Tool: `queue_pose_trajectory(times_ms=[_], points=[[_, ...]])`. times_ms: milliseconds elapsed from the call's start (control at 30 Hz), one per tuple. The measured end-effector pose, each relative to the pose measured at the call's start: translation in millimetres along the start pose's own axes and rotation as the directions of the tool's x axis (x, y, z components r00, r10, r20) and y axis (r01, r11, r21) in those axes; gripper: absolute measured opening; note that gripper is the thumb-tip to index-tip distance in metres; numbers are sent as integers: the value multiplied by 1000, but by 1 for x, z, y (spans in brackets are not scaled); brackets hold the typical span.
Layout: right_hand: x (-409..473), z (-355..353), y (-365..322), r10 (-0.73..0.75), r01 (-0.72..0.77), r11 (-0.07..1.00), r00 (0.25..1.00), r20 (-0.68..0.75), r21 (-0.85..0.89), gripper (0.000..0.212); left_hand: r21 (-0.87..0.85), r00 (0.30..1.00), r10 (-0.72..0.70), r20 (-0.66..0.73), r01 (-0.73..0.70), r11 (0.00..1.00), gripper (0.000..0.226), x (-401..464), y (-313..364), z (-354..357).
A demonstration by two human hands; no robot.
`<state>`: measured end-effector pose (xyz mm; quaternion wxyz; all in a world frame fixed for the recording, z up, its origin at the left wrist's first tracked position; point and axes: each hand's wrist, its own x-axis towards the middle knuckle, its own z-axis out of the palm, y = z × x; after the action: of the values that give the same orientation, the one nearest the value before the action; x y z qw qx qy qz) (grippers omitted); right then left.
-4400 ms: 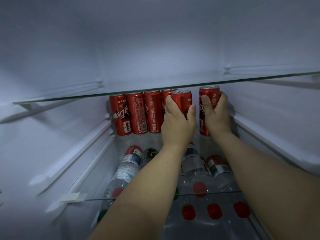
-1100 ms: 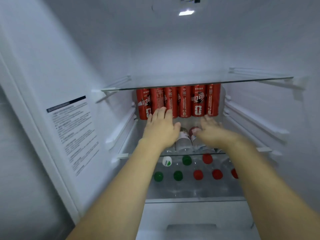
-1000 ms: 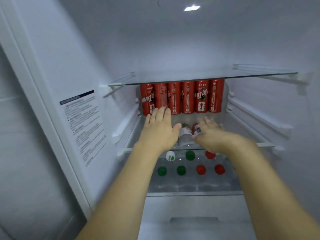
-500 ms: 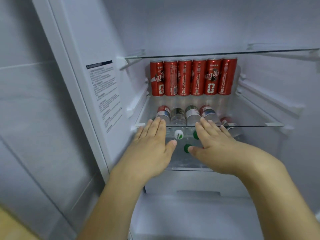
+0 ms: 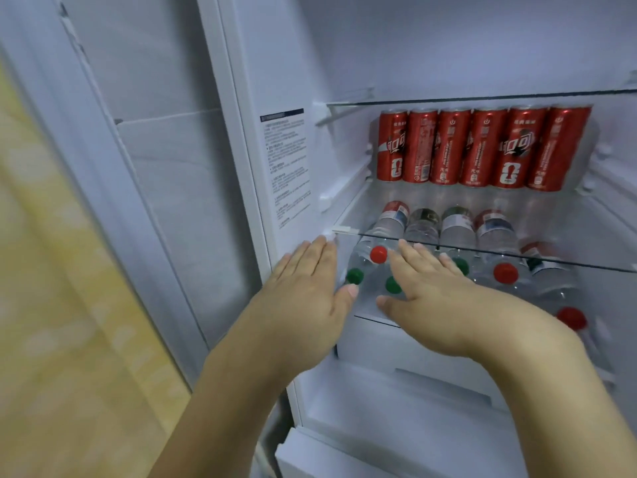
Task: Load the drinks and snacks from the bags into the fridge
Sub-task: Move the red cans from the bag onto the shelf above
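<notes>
Forearms reach in from the lower edge; left hand (image 5: pixel 306 291) flat, fingers straight and together, holding nothing, in front of the fridge's left wall; right hand (image 5: pixel 434 298) likewise flat and empty, fingers spread slightly, hovering before the bottle caps; drawer (image 5: pixel 413 353) white, below the hands; water bottles (image 5: pixel 496 236) lying on their sides on the lower shelf, red and green caps facing outward, stacked in rows; glass shelf (image 5: pixel 586 262) above them, its front edge just beyond the fingertips; six red cans (image 5: pixel 482 148) upright in a row at the back of that shelf, touching side by side; printed label (image 5: pixel 287 167) on the left inner wall.
</notes>
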<state>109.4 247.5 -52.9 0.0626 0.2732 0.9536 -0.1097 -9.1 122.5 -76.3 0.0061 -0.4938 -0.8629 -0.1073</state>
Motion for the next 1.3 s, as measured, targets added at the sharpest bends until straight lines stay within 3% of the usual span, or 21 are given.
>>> queue_pose_trajectory(times_ms=[233,667,1100,1300], points=[[-1,16,-32,-186,187,982,981,55,-19,69,20,980,-201,-8,201,979,65,-57,-10,-7],[-37,33,-119,-454,460,887,884,110,-38,66,61,850,-522,-69,526,848,65,-174,-44,-33],[-82,59,-199,-643,660,750,743,188,-40,66,87,693,-706,-141,720,689,66,-274,-52,-46],[-86,68,-230,-729,759,646,645,230,-81,68,59,568,-807,-161,822,567,65,-307,-48,-51]])
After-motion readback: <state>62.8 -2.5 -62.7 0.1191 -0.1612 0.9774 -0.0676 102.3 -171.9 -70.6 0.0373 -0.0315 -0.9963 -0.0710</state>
